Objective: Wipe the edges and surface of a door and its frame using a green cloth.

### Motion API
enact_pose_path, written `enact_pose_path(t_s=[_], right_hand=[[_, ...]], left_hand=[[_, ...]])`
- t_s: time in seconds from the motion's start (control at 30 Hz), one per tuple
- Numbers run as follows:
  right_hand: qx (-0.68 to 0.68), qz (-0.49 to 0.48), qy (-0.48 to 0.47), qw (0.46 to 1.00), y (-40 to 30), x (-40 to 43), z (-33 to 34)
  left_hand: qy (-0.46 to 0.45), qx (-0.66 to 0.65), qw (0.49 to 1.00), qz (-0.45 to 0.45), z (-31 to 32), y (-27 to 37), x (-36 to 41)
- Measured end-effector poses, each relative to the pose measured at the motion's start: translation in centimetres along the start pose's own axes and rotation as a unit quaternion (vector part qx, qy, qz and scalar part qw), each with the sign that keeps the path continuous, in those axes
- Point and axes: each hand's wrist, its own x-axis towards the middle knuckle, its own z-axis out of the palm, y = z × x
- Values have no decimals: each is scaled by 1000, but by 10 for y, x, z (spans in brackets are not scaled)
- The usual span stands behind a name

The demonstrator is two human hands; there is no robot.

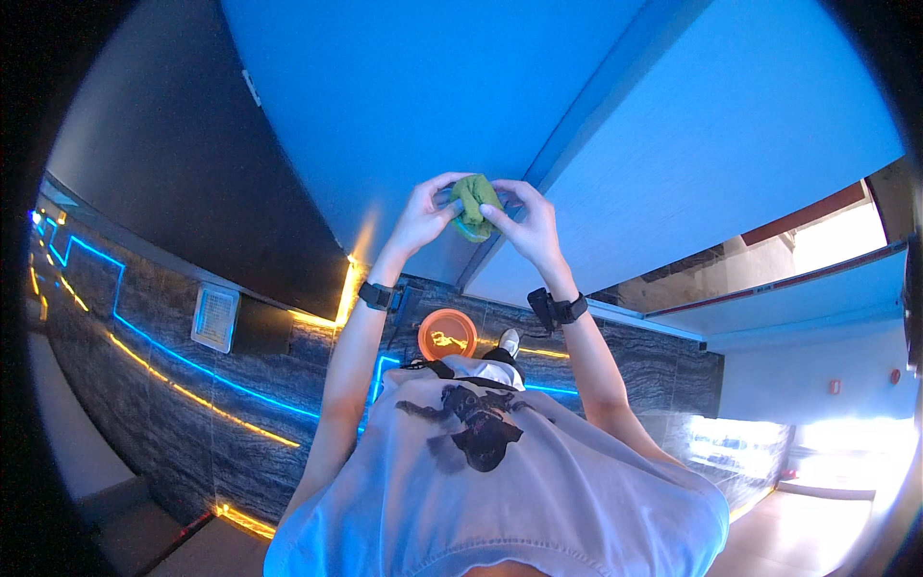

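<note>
A bunched green cloth [474,205] is held up in front of a blue-lit wall [447,86]. My left hand [425,220] grips its left side, thumb pressed on the near face. From the right, my right hand [528,220] pinches the same cloth between thumb and fingers. Parts of the fingers behind the cloth are hidden. Both wrists wear dark bands; a black device sits on the right band [557,309]. Below the hands, an orange basin [447,335] rests on the floor near my shoe [510,342].
A dark panel [187,137] rises at the left, with a pale tray-like object [215,317] near its foot. The dark marbled floor [267,375] reflects blue and yellow light lines. To the right, the pale wall [692,151] ends at an opening, and bright light enters at the lower right.
</note>
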Motion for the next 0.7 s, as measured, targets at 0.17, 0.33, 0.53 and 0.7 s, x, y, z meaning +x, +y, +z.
enact_pose_path(t_s=[0.17, 0.33, 0.53, 0.7], right_hand=[[-18, 36, 2, 999, -14, -1, 8], [-34, -3, -20, 999, -21, 10, 13], [-33, 58, -14, 998, -21, 29, 11], [22, 75, 6, 997, -4, 30, 26]], left_hand=[[-28, -180, 982, -55, -13, 3, -5], [-12, -15, 1000, -4, -16, 8, -3], [-4, -13, 1000, 22, -26, 15, -11], [11, -71, 997, 13, -27, 22, -19]])
